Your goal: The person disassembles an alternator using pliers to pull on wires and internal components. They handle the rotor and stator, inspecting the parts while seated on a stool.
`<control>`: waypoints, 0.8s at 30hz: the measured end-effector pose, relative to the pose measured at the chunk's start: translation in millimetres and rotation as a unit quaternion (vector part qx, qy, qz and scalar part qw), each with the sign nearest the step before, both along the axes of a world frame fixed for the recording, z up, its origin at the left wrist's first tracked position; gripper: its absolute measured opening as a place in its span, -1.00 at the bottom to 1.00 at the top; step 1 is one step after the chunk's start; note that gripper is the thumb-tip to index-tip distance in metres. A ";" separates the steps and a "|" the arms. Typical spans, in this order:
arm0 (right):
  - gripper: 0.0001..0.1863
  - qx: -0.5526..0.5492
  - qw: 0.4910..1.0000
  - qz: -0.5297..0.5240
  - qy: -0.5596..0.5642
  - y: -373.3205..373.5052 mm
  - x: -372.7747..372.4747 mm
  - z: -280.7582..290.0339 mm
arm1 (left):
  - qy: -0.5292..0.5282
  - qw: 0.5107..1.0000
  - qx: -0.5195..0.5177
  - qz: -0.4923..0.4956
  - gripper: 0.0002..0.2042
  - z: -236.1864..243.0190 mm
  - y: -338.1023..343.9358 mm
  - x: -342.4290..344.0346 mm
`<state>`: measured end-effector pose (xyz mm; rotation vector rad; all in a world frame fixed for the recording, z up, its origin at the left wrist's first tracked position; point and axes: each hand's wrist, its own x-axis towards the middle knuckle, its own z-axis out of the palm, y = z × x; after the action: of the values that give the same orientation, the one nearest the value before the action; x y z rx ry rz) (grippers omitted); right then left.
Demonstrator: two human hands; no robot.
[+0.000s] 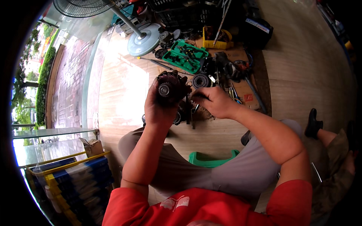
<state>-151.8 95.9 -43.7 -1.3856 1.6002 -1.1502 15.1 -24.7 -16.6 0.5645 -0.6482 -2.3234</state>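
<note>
A dark, dirty alternator rotor [173, 83], toothed round its rim, is held up in front of me. A round bearing [164, 89] shows on its end that faces me. My left hand [160, 111] wraps round its left side and underside. My right hand [217, 101] is close to the rotor's right side, thumb and fingers pinched together; whatever they hold is too dark and small to make out. Just beyond that hand lies a dark ribbed pulley-like ring [200, 81]. Dark round metal parts sit on the floor below the rotor, partly hidden by my hands.
An open green tool case [186, 55] and a yellow tray [226, 44] of parts lie beyond my hands. Loose tools cover a cardboard sheet [253, 84]. A fan base [145, 42] stands far left, a green stool [211, 162] between my legs. Another person's shoe [313, 124] is at right.
</note>
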 end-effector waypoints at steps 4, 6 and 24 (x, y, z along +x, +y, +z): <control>-0.82 -0.037 0.998 0.011 -0.047 4.2 1.2 8.7 | -0.016 1.000 0.022 -0.002 -0.63 -1.5 6.7 -0.8; -0.83 0.002 1.000 0.021 -0.009 3.4 -2.1 9.7 | 0.001 1.000 0.004 -0.027 -0.62 -3.8 5.9 0.8; -0.87 -0.140 0.933 -0.084 0.321 -0.2 -36.9 3.4 | 0.018 0.998 -0.009 -0.060 -0.63 -3.2 5.1 0.2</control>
<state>-188.8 95.7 -40.3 -1.9873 2.0956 -1.1164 15.2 -19.6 -19.8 0.4855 -0.7033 -2.4310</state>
